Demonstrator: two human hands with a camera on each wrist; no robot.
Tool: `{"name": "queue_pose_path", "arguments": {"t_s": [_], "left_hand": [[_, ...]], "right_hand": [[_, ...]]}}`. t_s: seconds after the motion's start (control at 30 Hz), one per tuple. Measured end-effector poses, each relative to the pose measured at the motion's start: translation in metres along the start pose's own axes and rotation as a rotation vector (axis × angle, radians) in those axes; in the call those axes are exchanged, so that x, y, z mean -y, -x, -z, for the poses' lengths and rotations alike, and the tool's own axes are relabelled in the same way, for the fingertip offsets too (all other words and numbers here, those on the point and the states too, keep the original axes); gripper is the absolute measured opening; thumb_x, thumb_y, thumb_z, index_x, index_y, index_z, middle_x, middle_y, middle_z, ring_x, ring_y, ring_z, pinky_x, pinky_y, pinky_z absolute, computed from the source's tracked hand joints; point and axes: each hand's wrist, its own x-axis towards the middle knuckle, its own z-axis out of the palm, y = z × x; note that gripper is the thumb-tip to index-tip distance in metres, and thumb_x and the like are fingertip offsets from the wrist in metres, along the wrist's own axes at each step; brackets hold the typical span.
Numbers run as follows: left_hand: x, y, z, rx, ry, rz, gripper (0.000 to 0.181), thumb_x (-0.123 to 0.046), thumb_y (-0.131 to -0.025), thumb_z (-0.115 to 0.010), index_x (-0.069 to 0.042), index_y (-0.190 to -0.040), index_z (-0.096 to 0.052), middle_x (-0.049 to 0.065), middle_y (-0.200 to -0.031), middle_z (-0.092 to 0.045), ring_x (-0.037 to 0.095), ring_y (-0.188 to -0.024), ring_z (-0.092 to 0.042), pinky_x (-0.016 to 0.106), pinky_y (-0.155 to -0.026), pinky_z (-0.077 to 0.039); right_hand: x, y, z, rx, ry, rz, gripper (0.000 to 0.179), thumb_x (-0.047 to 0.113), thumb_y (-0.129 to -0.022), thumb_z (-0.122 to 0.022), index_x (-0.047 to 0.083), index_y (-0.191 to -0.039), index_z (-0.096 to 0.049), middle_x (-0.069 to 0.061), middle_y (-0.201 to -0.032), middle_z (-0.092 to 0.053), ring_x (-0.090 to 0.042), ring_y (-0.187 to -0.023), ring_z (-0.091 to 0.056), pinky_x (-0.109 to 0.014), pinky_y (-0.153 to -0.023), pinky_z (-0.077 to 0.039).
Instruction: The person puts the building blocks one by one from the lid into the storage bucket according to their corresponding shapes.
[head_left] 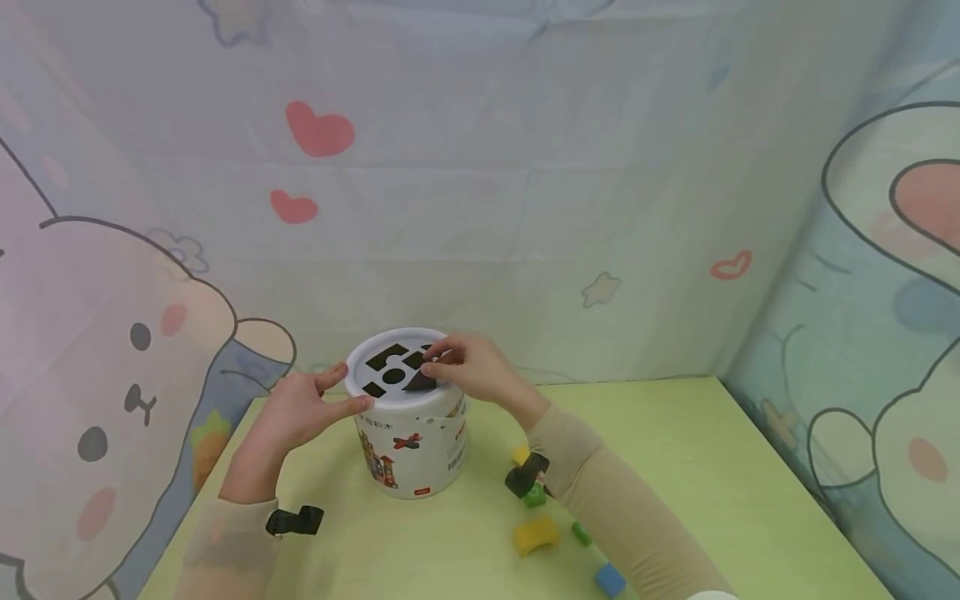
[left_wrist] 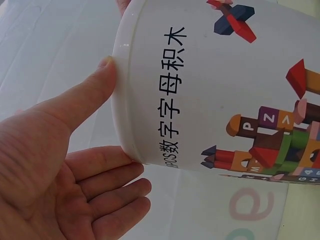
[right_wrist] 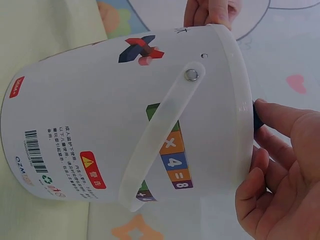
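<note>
A white bucket (head_left: 408, 454) with printed pictures of toy blocks stands upright on the table. Its white lid (head_left: 360, 379) has several dark shaped holes. My left hand (head_left: 296, 408) rests against the left rim of the lid; in the left wrist view its thumb and forefinger touch the rim, the other fingers loosely extended. Over the right side of the lid, my right hand (head_left: 476, 371) pinches a small dark blue block (right_wrist: 258, 119) between thumb and fingers, right at the lid's top. Most of this block is hidden by the fingers.
Right of the bucket lie a yellow arched block (head_left: 536, 534), a green block (head_left: 535, 497), another green block (head_left: 581, 533) and a blue block (head_left: 611, 580), partly beside the right sleeve. A printed curtain (head_left: 525, 208) hangs behind the green table (head_left: 660, 442).
</note>
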Motion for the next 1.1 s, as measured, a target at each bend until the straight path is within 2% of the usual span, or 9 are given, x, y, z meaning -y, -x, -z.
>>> {"name": "queue_pose_path", "arguments": {"t_s": [0.17, 0.23, 0.37, 0.63, 0.87, 1.1], "left_hand": [[0.001, 0.001, 0.000, -0.003, -0.028, -0.001, 0.099, -0.068, -0.089, -0.078, -0.005, -0.159, -0.047, 0.030, -0.154, -0.048, 0.027, -0.090, -0.064, 0.035, -0.065, -0.047], [0.001, 0.001, 0.000, -0.002, -0.029, -0.004, 0.100, -0.068, -0.089, -0.078, -0.005, -0.159, -0.047, 0.030, -0.154, -0.048, 0.025, -0.083, -0.063, 0.036, -0.065, -0.046], [0.000, 0.002, 0.001, 0.002, -0.013, -0.003, 0.098, -0.066, -0.089, -0.079, -0.005, -0.160, -0.046, 0.030, -0.155, -0.047, 0.020, -0.063, -0.048, 0.036, -0.061, -0.044], [-0.003, 0.001, 0.000, -0.005, -0.010, -0.004, 0.098, -0.066, -0.089, -0.079, -0.005, -0.159, -0.047, 0.030, -0.155, -0.047, 0.020, -0.064, -0.049, 0.036, -0.060, -0.043], [0.000, 0.001, 0.000, -0.009, -0.002, -0.001, 0.098, -0.065, -0.089, -0.080, -0.006, -0.160, -0.047, 0.031, -0.153, -0.049, 0.014, -0.053, -0.033, 0.036, -0.055, -0.040], [0.000, 0.001, 0.001, -0.008, 0.018, 0.001, 0.099, -0.066, -0.088, -0.080, -0.007, -0.160, -0.047, 0.030, -0.153, -0.048, 0.014, -0.051, -0.031, 0.036, -0.054, -0.039]], "right_hand": [[-0.002, 0.001, -0.001, 0.007, 0.022, 0.003, 0.024, 0.033, -0.101, -0.078, 0.017, -0.118, -0.077, 0.004, -0.109, -0.078, -0.012, -0.102, -0.071, -0.035, -0.090, -0.057], [-0.002, 0.002, -0.001, 0.009, 0.025, 0.005, 0.025, 0.033, -0.101, -0.078, 0.017, -0.119, -0.077, 0.004, -0.109, -0.078, -0.012, -0.102, -0.071, -0.035, -0.090, -0.057], [-0.002, 0.002, -0.001, 0.005, 0.026, 0.011, 0.026, 0.032, -0.100, -0.078, 0.016, -0.120, -0.078, 0.003, -0.110, -0.079, -0.012, -0.103, -0.071, -0.034, -0.091, -0.057], [-0.002, 0.002, 0.001, -0.007, 0.022, 0.008, 0.027, 0.032, -0.100, -0.079, 0.015, -0.120, -0.079, 0.003, -0.110, -0.079, -0.013, -0.102, -0.071, -0.034, -0.089, -0.057], [-0.001, 0.000, 0.006, 0.027, 0.077, 0.035, 0.029, 0.034, -0.101, -0.076, 0.016, -0.123, -0.078, 0.001, -0.114, -0.078, -0.016, -0.107, -0.071, -0.036, -0.092, -0.056], [-0.003, -0.004, 0.010, 0.059, 0.115, 0.046, 0.028, 0.035, -0.103, -0.075, 0.016, -0.124, -0.078, 0.003, -0.115, -0.077, -0.016, -0.111, -0.069, -0.037, -0.096, -0.054]]}}
